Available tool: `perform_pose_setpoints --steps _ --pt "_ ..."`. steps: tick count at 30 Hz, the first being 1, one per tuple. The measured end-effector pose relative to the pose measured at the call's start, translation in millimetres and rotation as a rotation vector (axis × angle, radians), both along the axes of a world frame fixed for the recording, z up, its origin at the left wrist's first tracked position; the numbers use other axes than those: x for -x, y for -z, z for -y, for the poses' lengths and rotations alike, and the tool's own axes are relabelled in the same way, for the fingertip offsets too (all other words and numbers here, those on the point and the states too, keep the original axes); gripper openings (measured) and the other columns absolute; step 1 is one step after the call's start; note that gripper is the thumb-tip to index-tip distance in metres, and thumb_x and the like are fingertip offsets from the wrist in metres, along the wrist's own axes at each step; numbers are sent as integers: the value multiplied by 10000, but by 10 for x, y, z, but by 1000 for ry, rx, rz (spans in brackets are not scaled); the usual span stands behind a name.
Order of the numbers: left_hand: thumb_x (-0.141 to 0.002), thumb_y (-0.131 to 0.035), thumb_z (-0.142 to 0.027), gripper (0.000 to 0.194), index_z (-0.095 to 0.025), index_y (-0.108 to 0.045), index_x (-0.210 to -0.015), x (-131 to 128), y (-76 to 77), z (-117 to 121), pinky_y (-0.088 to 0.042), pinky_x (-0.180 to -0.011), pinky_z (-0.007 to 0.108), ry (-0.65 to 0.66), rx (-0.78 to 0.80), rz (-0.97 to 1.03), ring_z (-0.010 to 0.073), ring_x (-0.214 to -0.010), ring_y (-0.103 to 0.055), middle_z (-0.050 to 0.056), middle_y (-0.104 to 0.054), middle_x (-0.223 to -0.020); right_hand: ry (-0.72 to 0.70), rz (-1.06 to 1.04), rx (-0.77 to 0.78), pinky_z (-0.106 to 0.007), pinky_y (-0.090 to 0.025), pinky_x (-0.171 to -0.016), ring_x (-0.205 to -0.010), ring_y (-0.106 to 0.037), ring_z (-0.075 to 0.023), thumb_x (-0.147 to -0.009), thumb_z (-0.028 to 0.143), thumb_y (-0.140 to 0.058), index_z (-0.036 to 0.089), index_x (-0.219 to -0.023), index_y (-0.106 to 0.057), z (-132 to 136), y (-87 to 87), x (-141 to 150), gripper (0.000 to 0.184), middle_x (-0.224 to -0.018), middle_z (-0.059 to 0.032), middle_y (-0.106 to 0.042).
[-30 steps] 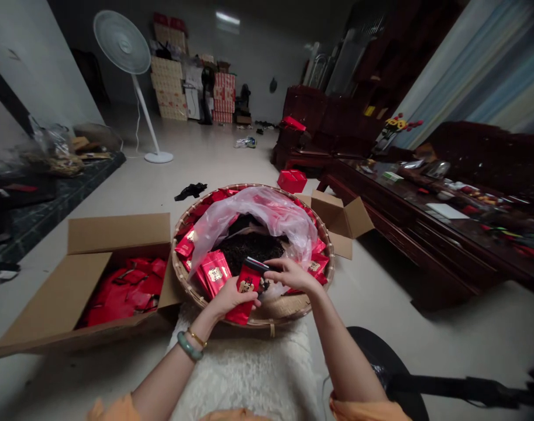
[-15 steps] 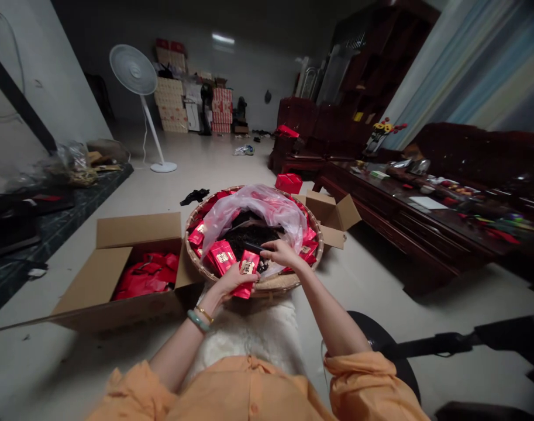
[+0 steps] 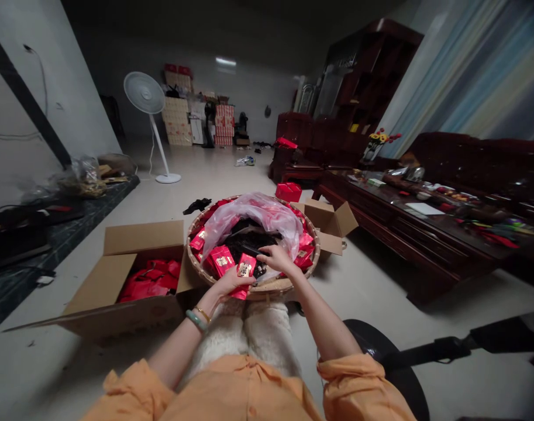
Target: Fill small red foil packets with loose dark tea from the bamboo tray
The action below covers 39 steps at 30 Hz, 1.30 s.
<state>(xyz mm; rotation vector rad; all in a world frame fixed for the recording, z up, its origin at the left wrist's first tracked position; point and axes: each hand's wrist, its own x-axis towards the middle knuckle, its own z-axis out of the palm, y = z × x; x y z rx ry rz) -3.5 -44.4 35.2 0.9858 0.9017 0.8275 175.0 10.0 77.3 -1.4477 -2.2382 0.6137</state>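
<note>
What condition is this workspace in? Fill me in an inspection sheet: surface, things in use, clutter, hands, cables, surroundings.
Surface: round woven bamboo basket; its support is hidden.
Things: glossy red packet with printed label; translucent pinkish plastic bag, open around dark loose material.
Clutter: crumpled black item on the floor; open brown cardboard box at left, holding red pouches.
Hands: left hand grips the packet; right hand holds a slim dark object, type unclear.
Cables: thin white cord beside the white pedestal fan.
Surroundings: dark reddish wooden table at right; stacked cream patterned boxes at the back.
</note>
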Motion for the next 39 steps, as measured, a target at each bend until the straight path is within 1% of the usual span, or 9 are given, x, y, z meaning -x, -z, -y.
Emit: perform_pose_setpoints --steps 3,8,13,17,20,23,31,35,39 --pt "-519 -820 -264 412 -139 -509 -758 -16 -14 -18 -472 -465 235 1 -6 -26 100 -465 -546 -27 -574 -587 -18 -85 61 -203 -376 -569 -678 -586 -148 -791 297 -557 171 -904 -714 -38 41 -42 230 -786 -28 -703" --pt "-522 -819 -287 436 -134 -525 -804 -9 -94 -27 -487 -468 255 34 -17 -60 109 -479 -558 5 -618 -673 -38 -385 374 -166 -347 -425 -470 -482 -68 -830 371 -527 143 -1039 -652 -100 76 -171 334 -734 -15 -668" --pt "-550 -804 -296 427 -131 -537 -839 -14 -169 -57 -489 -474 252 72 -39 -75 111 -494 -564 28 -641 -714 6 -475 425 -160 -336 -378 -414 -456 -60 -844 522 -473 130 -979 -657 -102 50 -273 453 -632 -7 -619" --pt "-540 -809 -280 429 -130 -537 -836 -18 -201 -169 -479 -483 229 44 -38 -83 101 -500 -564 31 -648 -718 39 -501 496 -166 -360 -373 -432 -519 -72 -887 603 -269 165 -1110 -602 -123 40 -287 594 -749 -36 -646" --pt "-550 -801 -289 433 -133 -532 -851 -3 -200 -288 -477 -477 232 58 -18 -83 98 -481 -554 18 -644 -698 -1 -503 538 -166 -365 -376 -465 -532 -70 -822 581 -474 201 -1233 -516 -187 73 -277 561 -871 -44 -658" --pt "-553 -795 -289 458 -141 -521 -888 19 -189 -397 -486 -473 249 80 16 -110 107 -483 -559 19 -651 -721 -36 -500 523 -164 -322 -353 -446 -496 -62 -780 529 -570 187 -1231 -523 -280 121 -243 568 -843 -37 -654" --pt "-534 -803 -297 470 -156 -498 -862 63 -156 -568 -489 -477 266 151 110 -181 113 -459 -559 1 -644 -688 -61 -378 356 -187 -349 -437 -453 -472 -79 -824 452 -517 156 -926 -673 -479 167 -87 349 -631 18 -600" --pt "-540 -805 -337 478 -155 -507 -867 109 -91 -651 -475 -463 254 164 179 -136 125 -455 -572 32 -667 -701 -20 -212 165 -206 -355 -536 -601 -563 -130 -843 393 -509 172 -870 -691 -501 221 -33 288 -703 -5 -666" --pt "-656 -697 -523 491 -145 -548 -930 152 -12 -768 -514 -534 286 170 249 31 173 -558 -644 110 -697 -828 28 -136 101 -229 -358 -605 -729 -610 -171 -851 372 -505 186 -905 -692 -485 294 18 270 -852 -41 -710"
